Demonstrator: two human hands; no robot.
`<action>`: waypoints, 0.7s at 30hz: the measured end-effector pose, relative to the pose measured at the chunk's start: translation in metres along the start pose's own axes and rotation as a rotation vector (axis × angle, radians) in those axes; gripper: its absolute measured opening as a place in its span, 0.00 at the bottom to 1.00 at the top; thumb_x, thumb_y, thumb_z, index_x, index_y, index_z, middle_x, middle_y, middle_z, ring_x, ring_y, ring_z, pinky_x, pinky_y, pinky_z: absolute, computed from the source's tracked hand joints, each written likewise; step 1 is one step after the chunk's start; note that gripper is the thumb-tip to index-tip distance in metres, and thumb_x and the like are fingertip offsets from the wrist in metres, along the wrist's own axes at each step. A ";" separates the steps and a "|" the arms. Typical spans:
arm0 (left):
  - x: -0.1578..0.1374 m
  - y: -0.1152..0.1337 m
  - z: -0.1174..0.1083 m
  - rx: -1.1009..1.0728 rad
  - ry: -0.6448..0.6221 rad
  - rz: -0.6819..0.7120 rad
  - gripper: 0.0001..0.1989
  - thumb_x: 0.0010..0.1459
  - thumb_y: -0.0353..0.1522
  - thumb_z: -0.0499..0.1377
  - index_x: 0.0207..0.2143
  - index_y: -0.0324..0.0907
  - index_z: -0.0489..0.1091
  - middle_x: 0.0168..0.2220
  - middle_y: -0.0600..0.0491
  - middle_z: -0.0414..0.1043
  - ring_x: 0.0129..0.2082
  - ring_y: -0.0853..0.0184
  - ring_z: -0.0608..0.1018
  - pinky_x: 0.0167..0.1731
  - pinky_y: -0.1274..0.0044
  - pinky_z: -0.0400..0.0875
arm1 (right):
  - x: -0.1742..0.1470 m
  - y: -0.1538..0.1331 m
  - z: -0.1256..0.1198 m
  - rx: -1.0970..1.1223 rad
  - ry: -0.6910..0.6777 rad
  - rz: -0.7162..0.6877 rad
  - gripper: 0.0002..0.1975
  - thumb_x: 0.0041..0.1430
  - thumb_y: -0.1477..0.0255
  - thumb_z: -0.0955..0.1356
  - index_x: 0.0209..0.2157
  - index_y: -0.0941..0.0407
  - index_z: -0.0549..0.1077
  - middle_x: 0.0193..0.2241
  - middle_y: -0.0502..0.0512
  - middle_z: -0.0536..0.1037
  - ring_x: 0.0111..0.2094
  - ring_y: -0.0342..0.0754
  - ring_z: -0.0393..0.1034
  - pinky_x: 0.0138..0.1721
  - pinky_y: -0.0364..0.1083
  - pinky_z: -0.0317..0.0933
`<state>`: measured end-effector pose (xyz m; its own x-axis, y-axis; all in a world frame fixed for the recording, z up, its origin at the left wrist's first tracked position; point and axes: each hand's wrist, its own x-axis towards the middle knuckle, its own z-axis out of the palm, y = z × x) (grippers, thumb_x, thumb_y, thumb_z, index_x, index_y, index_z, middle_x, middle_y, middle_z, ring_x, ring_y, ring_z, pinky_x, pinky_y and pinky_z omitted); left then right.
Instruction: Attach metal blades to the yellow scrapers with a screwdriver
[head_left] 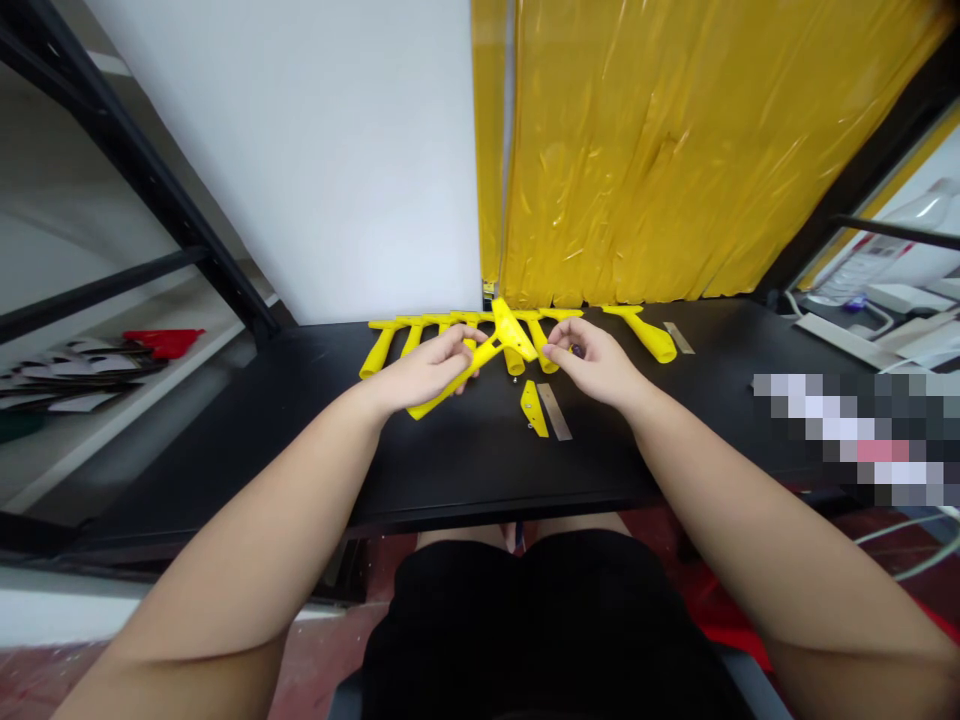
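Observation:
My left hand (427, 375) is closed around a yellow scraper handle (457, 385), its wide head tilted up to the right. Close to that head, my right hand (592, 360) has its fingers curled in a pinch. A small dark item (577, 350) shows between those fingers, too little of it visible to name. Below the hands lie a yellow plate with holes (532, 410) and, beside it, a flat metal blade (554, 412). A tiny metal piece, maybe a screw (514, 380), rests on the black table (450, 470).
Several more yellow scraper handles (377, 352) stand in a row along the table's back edge. Farther right lie another handle (652, 338) and a metal blade (679, 338). Yellow plastic sheeting (675, 150) hangs behind. Black shelf frames (142, 150) flank the table.

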<state>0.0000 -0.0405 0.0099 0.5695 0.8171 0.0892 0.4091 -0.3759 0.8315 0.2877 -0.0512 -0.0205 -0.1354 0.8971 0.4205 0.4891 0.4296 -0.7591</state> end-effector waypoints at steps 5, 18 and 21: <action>0.007 -0.011 -0.005 0.059 0.202 -0.011 0.17 0.69 0.34 0.51 0.57 0.42 0.64 0.32 0.55 0.72 0.27 0.68 0.76 0.35 0.72 0.73 | -0.001 0.000 0.005 -0.332 -0.234 -0.039 0.09 0.62 0.70 0.68 0.39 0.53 0.82 0.32 0.53 0.82 0.32 0.50 0.74 0.37 0.49 0.65; 0.005 -0.005 -0.003 0.131 0.099 -0.014 0.15 0.67 0.39 0.55 0.52 0.44 0.68 0.35 0.56 0.73 0.30 0.66 0.77 0.37 0.71 0.71 | 0.001 -0.005 0.028 -0.545 -0.360 -0.140 0.18 0.64 0.75 0.66 0.51 0.49 0.82 0.44 0.57 0.85 0.44 0.58 0.79 0.41 0.53 0.69; 0.006 -0.005 -0.003 0.143 0.083 -0.017 0.14 0.66 0.39 0.55 0.51 0.44 0.68 0.34 0.56 0.72 0.30 0.66 0.77 0.37 0.71 0.70 | 0.001 -0.006 0.030 -0.531 -0.364 -0.177 0.17 0.65 0.74 0.66 0.50 0.49 0.81 0.48 0.56 0.85 0.47 0.58 0.79 0.43 0.53 0.69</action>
<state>-0.0010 -0.0324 0.0079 0.5030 0.8551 0.1258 0.5188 -0.4152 0.7473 0.2585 -0.0495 -0.0306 -0.4898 0.8350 0.2508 0.7780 0.5484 -0.3066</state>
